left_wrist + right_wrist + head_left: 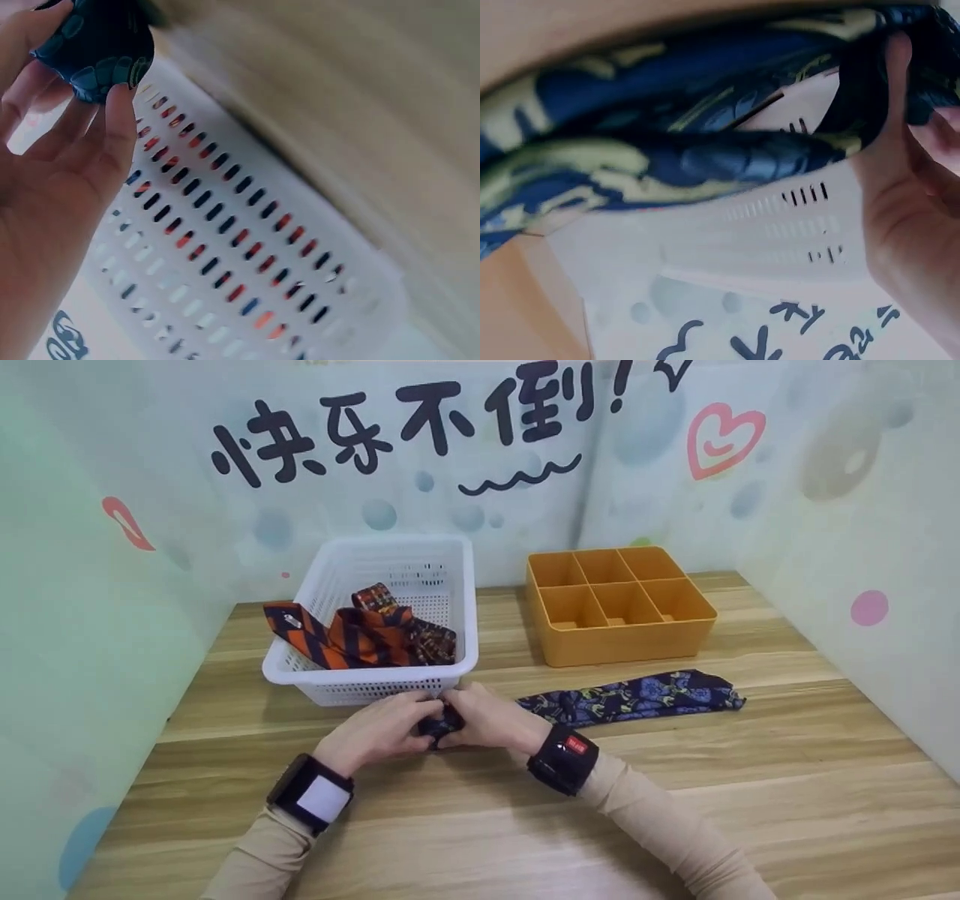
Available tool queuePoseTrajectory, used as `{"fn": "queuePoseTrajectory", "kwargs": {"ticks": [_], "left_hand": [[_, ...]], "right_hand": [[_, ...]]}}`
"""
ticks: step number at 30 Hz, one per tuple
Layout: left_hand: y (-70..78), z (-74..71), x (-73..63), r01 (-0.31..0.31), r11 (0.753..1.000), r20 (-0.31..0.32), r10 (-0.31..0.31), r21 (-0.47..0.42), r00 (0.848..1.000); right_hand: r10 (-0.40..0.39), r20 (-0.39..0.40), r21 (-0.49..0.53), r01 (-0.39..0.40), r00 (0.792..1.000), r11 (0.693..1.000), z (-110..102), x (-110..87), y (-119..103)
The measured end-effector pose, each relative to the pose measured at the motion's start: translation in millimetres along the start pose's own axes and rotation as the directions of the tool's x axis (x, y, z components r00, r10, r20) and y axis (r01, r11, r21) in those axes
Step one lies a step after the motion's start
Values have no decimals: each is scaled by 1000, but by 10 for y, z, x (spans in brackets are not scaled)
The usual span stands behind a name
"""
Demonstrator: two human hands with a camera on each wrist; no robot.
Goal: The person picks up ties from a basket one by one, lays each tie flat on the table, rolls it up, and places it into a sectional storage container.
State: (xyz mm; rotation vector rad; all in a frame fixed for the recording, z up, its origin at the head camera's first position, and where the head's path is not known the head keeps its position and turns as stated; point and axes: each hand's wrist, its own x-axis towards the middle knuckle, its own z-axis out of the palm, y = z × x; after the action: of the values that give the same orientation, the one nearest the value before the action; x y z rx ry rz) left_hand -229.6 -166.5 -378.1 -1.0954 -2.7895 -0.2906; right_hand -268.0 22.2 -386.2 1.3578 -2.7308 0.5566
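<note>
I record a printed wall backdrop (525, 526) behind the white basket (352, 678), carrying black lettering (437, 420). The wood-grain table (450, 840) runs beneath the basket and well forward of it. The basket has slotted sides; the left wrist view shows orange and dark cloth through the slots. To the right of the basket, and apart from it, I note an orange organiser box (630, 645) divided into six compartments.

A dark-blue patterned tie (637, 697) lies with its broad stretch to the right of the basket; its other part is bunched just in front of the basket's near right corner.

I find the left hand (379, 727) in front of the basket, pinching the bunched part between thumb and fingers. The right hand (491, 716), facing it before the same corner, grips that bunch from the other side. Whether either hand touches the basket, I cannot tell.

Inside the basket lie an orange-and-navy striped tie (367, 641), one end over the left rim, and a multicoloured checked tie (439, 643). Forward of the basket, I log two black wristbands (562, 772), the right one bearing a red label (577, 744).
</note>
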Motion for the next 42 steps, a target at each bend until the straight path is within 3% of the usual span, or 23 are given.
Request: {"fn": "queuePoseTrajectory", "kwargs": {"ticks": [4, 9, 12, 19, 22, 24, 27, 31, 34, 37, 39, 42], "left_hand": [[33, 5, 33, 5, 999, 3, -5, 47, 1000], [66, 9, 57, 18, 997, -8, -17, 71, 1000], [87, 16, 60, 38, 997, -16, -37, 74, 999], [146, 75, 83, 57, 998, -10, -57, 25, 998], [177, 73, 103, 62, 998, -12, -62, 17, 998], [189, 62, 110, 61, 998, -18, -61, 20, 998], [198, 36, 112, 42, 999, -30, -42, 29, 999], [183, 4, 99, 19, 999, -32, -18, 37, 999], [160, -6, 87, 15, 999, -26, -14, 37, 1000], [159, 0, 94, 6, 999, -28, -5, 48, 1000], [183, 1, 113, -10, 997, -30, 12, 81, 999], [226, 3, 149, -26, 989, -32, 31, 145, 999]], "right_hand": [[-16, 6, -39, 17, 1000, 999, -12, -15, 47], [37, 72, -94, -30, 997, 995, -49, -46, 104], [48, 148, -8, -48, 988, 999, -79, -60, 184], [27, 324, 134, -74, 946, 988, -277, -78, 443], [1, 290, 136, -42, 957, 990, -365, -88, 512], [-13, 244, 95, -11, 970, 995, -404, -99, 549], [16, 242, 20, -22, 970, 1000, -436, -122, 593], [82, 364, -8, -85, 928, 996, -440, -145, 634], [69, 440, 19, -86, 895, 996, -442, -154, 652], [42, 472, 51, -74, 880, 996, -436, -162, 639], [66, 456, 32, -90, 887, 995, -411, -171, 611], [100, 389, -3, -107, 916, 994, -354, -200, 553]]}}
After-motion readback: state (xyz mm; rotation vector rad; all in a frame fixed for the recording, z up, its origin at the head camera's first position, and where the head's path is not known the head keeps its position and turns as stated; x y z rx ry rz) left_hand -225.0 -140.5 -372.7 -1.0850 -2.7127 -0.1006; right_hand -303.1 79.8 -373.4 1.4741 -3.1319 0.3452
